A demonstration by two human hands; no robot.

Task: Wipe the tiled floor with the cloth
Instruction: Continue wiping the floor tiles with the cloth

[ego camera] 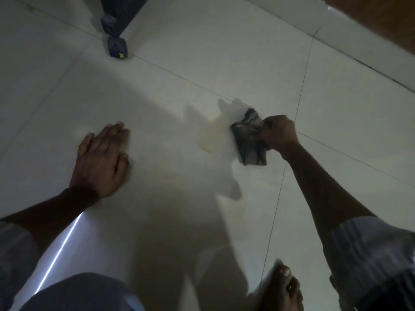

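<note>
The glossy white tiled floor (179, 70) fills the view, crossed by thin dark grout lines. My right hand (278, 133) grips a crumpled dark grey cloth (249, 140), which hangs from its fingers down to the tile. Just left of the cloth lies a faint yellowish wet patch (211, 135). My left hand (101, 158) lies flat, palm down, on the floor at the left with its fingers spread a little, holding nothing.
A dark furniture leg with a blue-grey caster (118, 47) stands at the top left. A brown wooden surface (381, 21) borders the top right above a tiled skirting. My bare foot (283, 288) and my knee (83, 292) rest at the bottom.
</note>
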